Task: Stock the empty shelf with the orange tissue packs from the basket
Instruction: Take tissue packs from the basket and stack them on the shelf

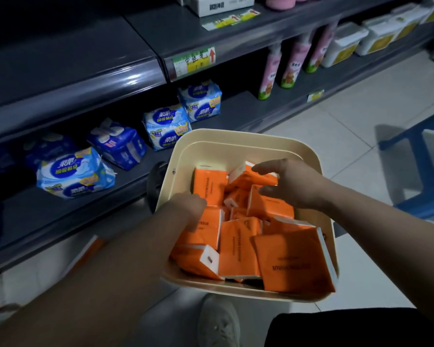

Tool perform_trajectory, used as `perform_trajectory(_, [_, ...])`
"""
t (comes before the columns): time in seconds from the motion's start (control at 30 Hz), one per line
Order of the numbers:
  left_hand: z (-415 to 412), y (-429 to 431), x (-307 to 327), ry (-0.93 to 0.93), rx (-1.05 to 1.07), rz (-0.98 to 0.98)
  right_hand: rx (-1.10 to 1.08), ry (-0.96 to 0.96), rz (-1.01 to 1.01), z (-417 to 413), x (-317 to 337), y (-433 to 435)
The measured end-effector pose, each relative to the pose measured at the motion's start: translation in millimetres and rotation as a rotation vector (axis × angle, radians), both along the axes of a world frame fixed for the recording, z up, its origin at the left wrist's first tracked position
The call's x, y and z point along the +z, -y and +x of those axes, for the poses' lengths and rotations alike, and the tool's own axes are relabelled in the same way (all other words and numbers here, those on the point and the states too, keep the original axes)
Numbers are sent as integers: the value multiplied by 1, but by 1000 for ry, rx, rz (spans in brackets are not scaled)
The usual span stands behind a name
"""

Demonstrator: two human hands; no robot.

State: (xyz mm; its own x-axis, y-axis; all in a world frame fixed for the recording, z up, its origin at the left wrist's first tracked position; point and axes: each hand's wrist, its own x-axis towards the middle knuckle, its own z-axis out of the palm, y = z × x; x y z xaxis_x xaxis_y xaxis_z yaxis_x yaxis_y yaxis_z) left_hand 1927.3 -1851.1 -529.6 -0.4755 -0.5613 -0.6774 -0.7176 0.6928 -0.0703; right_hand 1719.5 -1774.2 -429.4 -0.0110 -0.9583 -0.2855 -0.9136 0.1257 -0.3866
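A beige basket (pixel 238 141) sits low in front of me, filled with several orange tissue packs (pixel 238 249) lying loosely at different angles. My left hand (pixel 188 209) reaches into the basket's left side with its fingers curled down onto an orange pack (pixel 203 234); whether it grips the pack is unclear. Over the packs at the basket's right side hovers my right hand (pixel 291 184), fingers spread and holding nothing. The dark shelf (pixel 68 61) at the upper left is bare.
Blue sanitary pad packs (pixel 73 176) lie on the lower shelf (pixel 43 221) to the left. Pink bottles (pixel 293 63) and white tubs (pixel 346 43) stand on the shelf at the upper right. A blue stool (pixel 429 186) stands on the tiled floor at right. My shoe (pixel 218 321) is below the basket.
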Motion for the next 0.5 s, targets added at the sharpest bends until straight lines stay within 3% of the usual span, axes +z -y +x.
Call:
perform_trajectory(0.37, [39, -5, 77, -605, 316, -180, 54, -27, 204, 5, 16, -27])
perform_trajectory(0.5, [59, -20, 99, -710, 385, -249, 99, -105, 301, 9, 18, -40])
